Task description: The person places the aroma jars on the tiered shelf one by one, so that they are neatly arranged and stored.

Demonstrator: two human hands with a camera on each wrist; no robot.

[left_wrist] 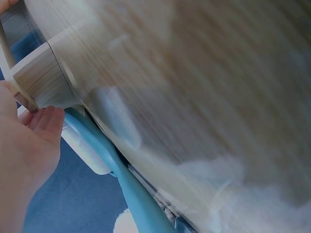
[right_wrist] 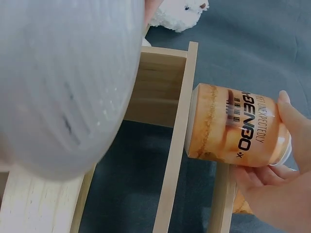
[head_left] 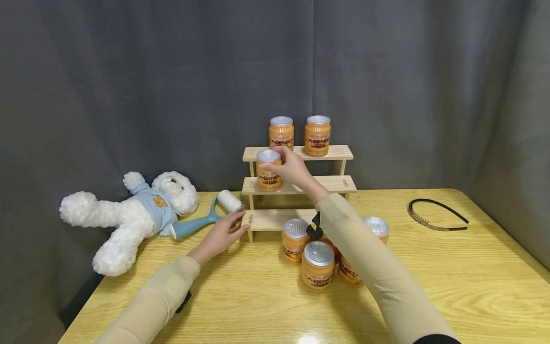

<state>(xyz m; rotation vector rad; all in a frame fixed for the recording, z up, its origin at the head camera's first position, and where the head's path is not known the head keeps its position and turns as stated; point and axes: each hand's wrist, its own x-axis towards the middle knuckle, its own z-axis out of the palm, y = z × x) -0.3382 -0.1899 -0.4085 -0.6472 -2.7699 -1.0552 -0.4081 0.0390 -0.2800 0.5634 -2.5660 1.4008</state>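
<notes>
My right hand (head_left: 295, 170) grips an orange canister (head_left: 269, 177) with a silvery lid at the left end of the middle step of a wooden three-step rack (head_left: 275, 220). In the right wrist view its thumb and fingers hold the lid end, and the base meets the board. Two more canisters, a left one (head_left: 281, 131) and a right one (head_left: 318, 136), stand upright on the top step. My left hand (head_left: 221, 234) pinches the left end of the lowest step between thumb and fingers, also seen in the left wrist view.
Several orange canisters (head_left: 318, 274) stand before the rack, partly hidden by my right forearm. Left of it lie a blue-handled lint roller (head_left: 195, 225) and a white teddy bear (head_left: 129, 215). A dark headband (head_left: 434, 227) lies at right. Grey curtain (head_left: 172, 86) hangs behind the table.
</notes>
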